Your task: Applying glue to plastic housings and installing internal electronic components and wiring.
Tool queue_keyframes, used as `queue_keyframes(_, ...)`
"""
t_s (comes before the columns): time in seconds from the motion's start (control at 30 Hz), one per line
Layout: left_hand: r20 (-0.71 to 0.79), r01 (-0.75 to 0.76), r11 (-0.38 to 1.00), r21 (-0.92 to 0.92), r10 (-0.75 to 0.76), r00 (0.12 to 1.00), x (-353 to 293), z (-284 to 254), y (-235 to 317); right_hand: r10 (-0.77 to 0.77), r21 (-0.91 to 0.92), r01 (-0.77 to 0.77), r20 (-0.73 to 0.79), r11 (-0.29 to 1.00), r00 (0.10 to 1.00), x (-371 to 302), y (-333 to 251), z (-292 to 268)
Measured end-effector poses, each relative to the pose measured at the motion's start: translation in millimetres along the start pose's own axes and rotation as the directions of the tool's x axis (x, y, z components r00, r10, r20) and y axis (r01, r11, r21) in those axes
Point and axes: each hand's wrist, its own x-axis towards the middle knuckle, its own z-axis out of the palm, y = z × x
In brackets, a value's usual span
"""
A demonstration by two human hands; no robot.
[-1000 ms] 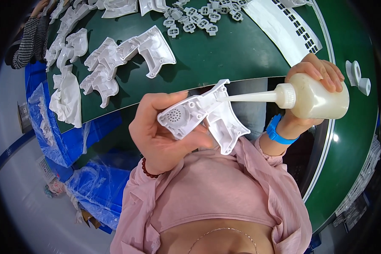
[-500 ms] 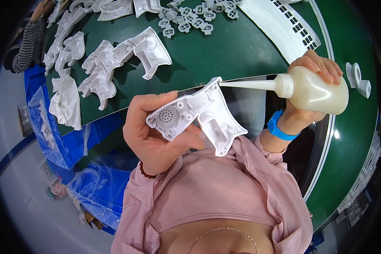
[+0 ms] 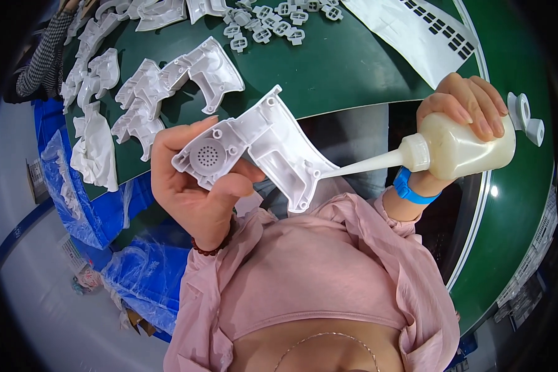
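Observation:
My left hand (image 3: 195, 186) grips a white plastic housing half (image 3: 285, 146) by its end with the round perforated grille. The hollow inside of the housing, with screw posts and ribs, faces up toward me. In my right hand (image 3: 468, 108) is a squeeze bottle (image 3: 468, 147) of pale yellowish liquid, lying sideways with my fingers wrapped over it. Its long tapered nozzle (image 3: 372, 164) points left, and the tip is at the housing's lower right corner, by a screw post. Whether liquid comes out cannot be seen.
More white housing halves (image 3: 214, 71) lie on the green table (image 3: 328, 68), beside a crumpled white cloth (image 3: 94, 149). Small grey clips (image 3: 263, 31) and a white sheet with black pads (image 3: 415, 37) lie farther back. White rings (image 3: 527, 121) sit right. Another person's sleeve (image 3: 46, 56) shows far left.
The housing has moved left and turned a little in my left hand. The nozzle tip has gone from its upper corner to its lower right corner, with the bottle tilting down leftward.

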Motion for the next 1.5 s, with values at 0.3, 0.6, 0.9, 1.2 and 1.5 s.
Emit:
queue_keyframes(0.3, -0.030, -0.007, 1.000, 0.024, 0.008, 1.000, -2, 0, 0, 0.066, -0.026, -0.063, 0.121, 0.998, 0.990, -1, -5, -8)
queue_keyframes(0.6, -0.053, 0.000, 0.999, 0.047, 0.002, 0.999, 1, -1, 0, 0.074, 0.085, -0.092, 0.193, 0.992, 0.978, -3, 3, -6)
queue_keyframes(0.9, -0.052, -0.047, 0.996, 0.074, 0.051, 0.997, 0, -2, -2, 0.132, -0.009, -0.134, 0.243, 0.991, 0.961, -6, 14, -7)
queue_keyframes(1.2, -0.027, -0.058, 0.998, 0.026, 0.058, 0.998, -4, -1, 4, 0.143, -0.070, -0.130, 0.223, 0.989, 0.964, -8, 15, -7)
queue_keyframes(1.5, -0.006, -0.169, 0.978, 0.119, 0.171, 0.985, -8, -5, 2, 0.121, -0.107, -0.098, 0.238, 0.989, 0.964, -7, 15, -10)
